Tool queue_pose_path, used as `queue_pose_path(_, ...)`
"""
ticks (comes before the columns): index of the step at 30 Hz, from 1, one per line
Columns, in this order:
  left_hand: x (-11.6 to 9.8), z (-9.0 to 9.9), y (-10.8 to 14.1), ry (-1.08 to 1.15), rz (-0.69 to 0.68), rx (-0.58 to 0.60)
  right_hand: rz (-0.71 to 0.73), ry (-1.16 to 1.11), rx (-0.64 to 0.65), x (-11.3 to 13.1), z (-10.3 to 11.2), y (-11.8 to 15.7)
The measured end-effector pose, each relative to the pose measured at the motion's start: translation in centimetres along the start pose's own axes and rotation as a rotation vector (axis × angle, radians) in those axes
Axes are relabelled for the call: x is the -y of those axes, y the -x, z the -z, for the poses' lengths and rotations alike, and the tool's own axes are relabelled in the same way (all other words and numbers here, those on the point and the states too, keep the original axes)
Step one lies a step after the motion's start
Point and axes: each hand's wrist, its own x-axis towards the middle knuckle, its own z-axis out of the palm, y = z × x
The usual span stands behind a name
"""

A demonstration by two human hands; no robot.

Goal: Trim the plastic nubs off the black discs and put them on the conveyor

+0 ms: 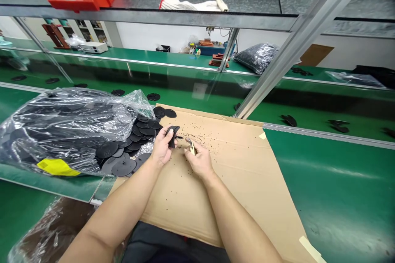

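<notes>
Pinching one black disc (172, 136) and one tool (190, 144), two hands (163, 146) (200, 159) work.

No readable text or labels

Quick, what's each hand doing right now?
Left hand: closed, holding a flat black piece.
Right hand: closed, pinching a small cream-and-metal hand tool.

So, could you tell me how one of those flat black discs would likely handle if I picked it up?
The black disc is probably light for its size, being thin and flat. It may flex slightly: the piece in the left hand looks bent, though that is unclear. Stacked ones seem apt to slide, fanned out from the clear plastic bag.
</notes>
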Motion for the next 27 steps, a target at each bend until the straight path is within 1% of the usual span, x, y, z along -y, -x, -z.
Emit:
queue_pose_path(5, -0.09, 0.03, 0.03, 0.009, 0.024, -0.011, -0.099, -0.137, -0.024, -0.31, 0.17, -0.22)
queue_pose_path(9, -0.27, 0.06, 0.09, -0.006, 0.074, 0.019, -0.11, -0.13, -0.062, -0.12, 0.31, -0.31)
queue_pose_path(12, -0.4, 0.16, -0.06, 0.021, 0.13, 0.043, -0.062, -0.065, -0.069, -0.09, 0.34, -0.2)
queue_pose_path(17, -0.41, 0.34, -0.43, 0.097, 0.144, -0.04, 0.026, 0.03, -0.04, -0.02, 0.3, 0.11)
queue_pose_path(19, -0.42, 0.4, -0.42, 0.108, 0.165, -0.025, 0.062, 0.052, -0.041, 0.01, 0.27, 0.15)
queue_pose_path(24, -0.69, 0.47, -0.17, 0.107, 0.285, 0.032, 0.159, 0.133, -0.072, 0.17, 0.31, 0.11)
queue_pose_path(27, -0.95, 0.35, -0.09, 0.105, 0.311, 0.029, 0.213, 0.239, -0.032, 0.53, 0.41, 0.23)
